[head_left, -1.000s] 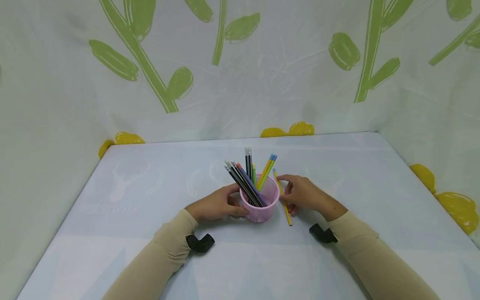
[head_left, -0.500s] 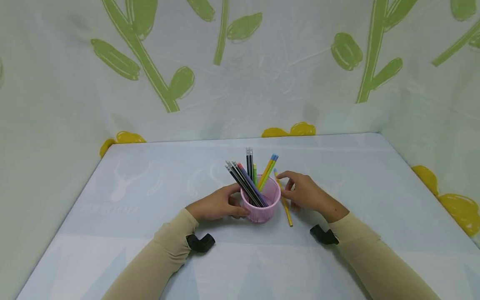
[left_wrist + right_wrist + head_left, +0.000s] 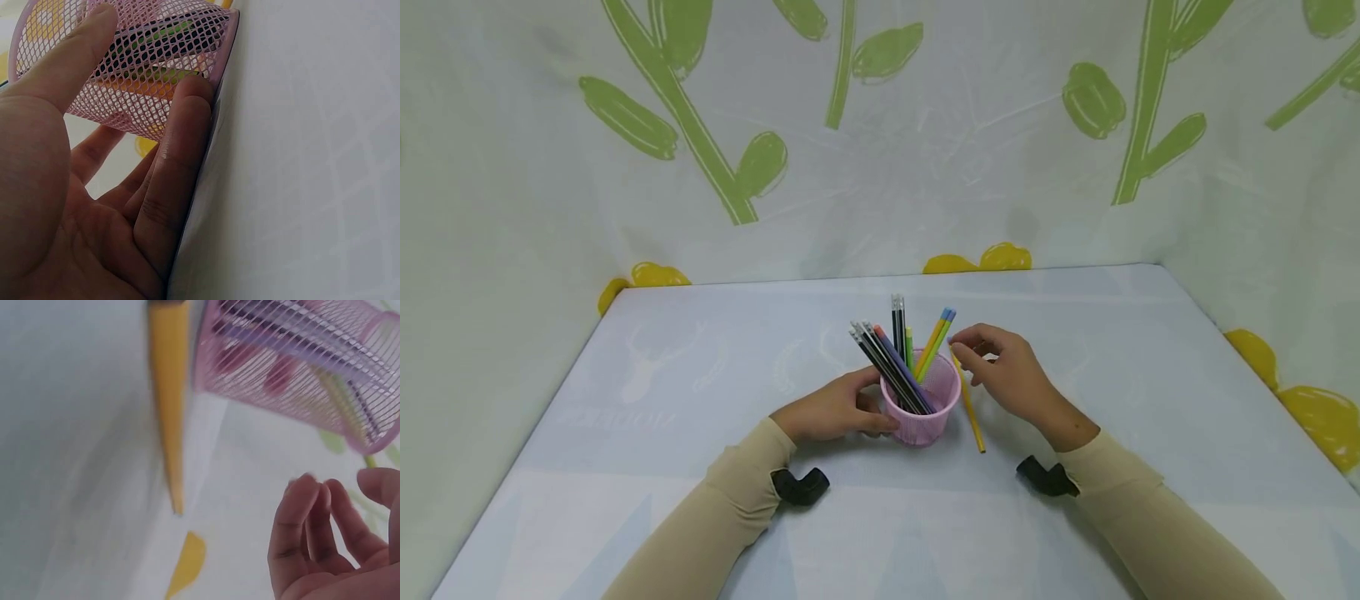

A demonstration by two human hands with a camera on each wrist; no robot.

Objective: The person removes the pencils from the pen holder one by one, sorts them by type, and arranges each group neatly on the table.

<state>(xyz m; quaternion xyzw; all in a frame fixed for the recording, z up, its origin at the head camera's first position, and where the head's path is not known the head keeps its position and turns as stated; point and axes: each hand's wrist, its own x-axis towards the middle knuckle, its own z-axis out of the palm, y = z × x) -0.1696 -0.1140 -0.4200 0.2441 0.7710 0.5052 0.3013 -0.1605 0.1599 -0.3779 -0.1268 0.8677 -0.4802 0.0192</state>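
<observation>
One hand's grip, that of the left hand (image 3: 835,408), curls round the side of a pink mesh cup (image 3: 925,429), upright mid-frame on the pale counter (image 3: 880,525), with pencils (image 3: 884,367) leaning in it. Just right of the cup lies a loose yellow pencil (image 3: 972,412). At its far end, right of centre, the right hand (image 3: 1011,375) has fingers curved, thumb parted, holding nothing. The step appears to be getting hold of that pencil; the next move likely calls for a careful pinch while the cup is steadied.

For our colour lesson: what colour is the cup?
The cup is pink, best seen in the head view.
</observation>
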